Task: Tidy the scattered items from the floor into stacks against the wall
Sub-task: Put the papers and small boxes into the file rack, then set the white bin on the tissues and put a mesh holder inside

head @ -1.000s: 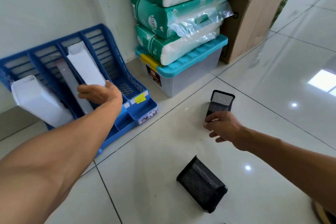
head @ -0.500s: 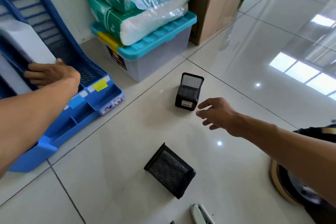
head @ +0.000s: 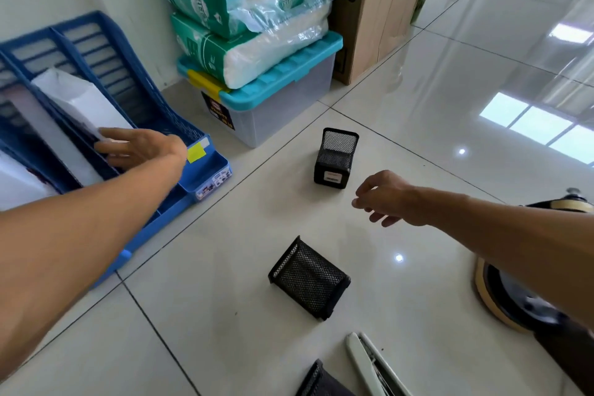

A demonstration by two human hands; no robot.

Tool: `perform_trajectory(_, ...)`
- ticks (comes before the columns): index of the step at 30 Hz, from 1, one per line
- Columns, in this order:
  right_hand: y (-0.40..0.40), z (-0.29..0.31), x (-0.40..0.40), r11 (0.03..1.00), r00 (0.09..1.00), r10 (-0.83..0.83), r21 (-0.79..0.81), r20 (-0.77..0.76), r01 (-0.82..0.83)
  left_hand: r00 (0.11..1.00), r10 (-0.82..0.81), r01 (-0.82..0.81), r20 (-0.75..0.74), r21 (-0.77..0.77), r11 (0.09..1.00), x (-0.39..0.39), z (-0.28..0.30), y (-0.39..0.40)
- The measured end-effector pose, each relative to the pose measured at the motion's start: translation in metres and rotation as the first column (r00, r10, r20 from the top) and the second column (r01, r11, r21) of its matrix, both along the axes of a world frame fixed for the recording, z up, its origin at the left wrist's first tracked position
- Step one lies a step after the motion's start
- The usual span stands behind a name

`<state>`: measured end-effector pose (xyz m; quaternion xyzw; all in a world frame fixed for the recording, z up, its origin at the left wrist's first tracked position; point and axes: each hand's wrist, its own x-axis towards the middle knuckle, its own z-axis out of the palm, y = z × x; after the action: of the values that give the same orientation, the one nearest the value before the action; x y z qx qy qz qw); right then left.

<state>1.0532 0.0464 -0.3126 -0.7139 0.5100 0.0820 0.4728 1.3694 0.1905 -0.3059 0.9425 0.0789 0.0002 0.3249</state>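
The person's left arm stretches forward and to the left, and the left hand (head: 141,146) lies with its fingers extended flat on the white paper (head: 82,103) that stands in a slot of the blue file rack (head: 135,87) leaning against the wall. The right arm reaches in from the right side, its right hand (head: 387,198) hovering above the floor with fingers loosely curled and holding nothing, just beside the upright mesh pen holder (head: 336,157) but not touching it. A second mesh holder (head: 308,278) lies tipped on its side on the tiles nearer the person, well apart from both hands. A white stapler (head: 369,363) lies at the bottom edge beside another dark mesh piece (head: 321,379).
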Motion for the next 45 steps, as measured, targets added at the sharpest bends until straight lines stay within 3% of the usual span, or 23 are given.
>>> perform_trajectory(3,0.010,0.009,0.000,0.997,0.997,0.071,-0.035,-0.028,-0.072,0.969,-0.224,0.217,0.106,0.071,0.974,-0.034,0.004,-0.005)
perform_trajectory(5,0.015,0.014,0.001,0.993,0.994,0.107,-0.048,-0.037,-0.108,0.879,-0.464,0.448,0.113,0.142,0.883,-0.059,0.006,-0.008)
perform_trajectory(7,0.022,0.021,-0.001,0.989,0.990,0.135,-0.057,-0.050,-0.138,0.692,-0.722,0.715,0.001,0.141,0.685,-0.085,0.004,-0.009)
perform_trajectory(9,0.028,0.026,-0.003,0.983,0.984,0.168,-0.068,-0.068,-0.172,0.429,-0.886,0.903,-0.174,0.062,0.425,-0.111,0.001,-0.005)
perform_trajectory(12,0.039,0.031,-0.014,0.975,0.974,0.204,-0.074,-0.095,-0.211,0.080,-0.924,0.997,-0.373,0.046,0.068,-0.149,-0.001,0.001)
perform_trajectory(14,0.045,0.033,-0.023,0.965,0.963,0.239,-0.075,-0.127,-0.250,-0.031,-0.894,0.997,-0.448,0.047,-0.057,-0.170,-0.002,-0.001)
perform_trajectory(18,0.051,0.035,-0.046,0.942,0.931,0.307,-0.075,-0.197,-0.327,-0.116,-0.877,0.987,-0.466,0.045,-0.155,-0.199,-0.002,-0.014)
perform_trajectory(26,0.051,0.050,-0.116,0.909,0.925,0.235,-0.271,-0.299,-0.318,-0.216,-0.942,0.976,-0.256,-0.081,-0.202,-0.277,-0.008,-0.058)
perform_trajectory(33,0.049,0.073,-0.193,0.881,0.969,0.024,-0.453,-0.244,-0.136,-0.448,-0.883,0.888,-0.141,-0.187,-0.420,-0.364,0.001,-0.090)
perform_trajectory(36,0.055,0.085,-0.227,0.869,0.967,-0.095,-0.494,-0.237,-0.035,-0.496,-0.866,0.856,-0.067,-0.206,-0.474,-0.406,0.010,-0.094)
perform_trajectory(38,0.062,0.091,-0.251,0.862,0.950,-0.153,-0.507,-0.273,-0.007,-0.534,-0.843,0.828,-0.062,-0.239,-0.507,-0.435,0.011,-0.095)
perform_trajectory(42,0.087,0.092,-0.304,0.894,0.880,-0.239,-0.447,-0.411,0.034,-0.694,-0.704,0.711,-0.148,-0.292,-0.640,-0.483,0.001,-0.087)
perform_trajectory(45,0.109,0.092,-0.339,0.915,0.802,-0.299,-0.395,-0.516,0.087,-0.729,-0.664,0.683,-0.168,-0.246,-0.687,-0.506,-0.008,-0.073)
